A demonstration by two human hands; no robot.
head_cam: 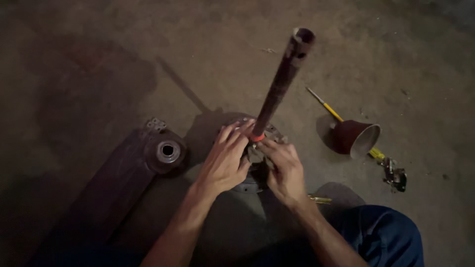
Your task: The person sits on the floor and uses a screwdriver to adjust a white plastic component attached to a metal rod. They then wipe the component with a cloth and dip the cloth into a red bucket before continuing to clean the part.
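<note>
The rusty pipe (283, 79) stands upright from the round metal hub (255, 155) on the floor (99, 59). Both hands meet at the pipe's base: left hand (225, 160) spread over the hub, right hand (284, 170) pinching a small part just beside it.

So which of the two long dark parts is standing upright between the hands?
The rusty tube with the orange ring at its base, rising from the round hub; the flat dark blade lies on the floor at left.

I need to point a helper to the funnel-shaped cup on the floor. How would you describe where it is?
Start at the tall rusty pipe standing between both hands. Look right across the concrete: the dark red cone cup lies on its side, its pale mouth open, on the yellow-handled tool.
</note>
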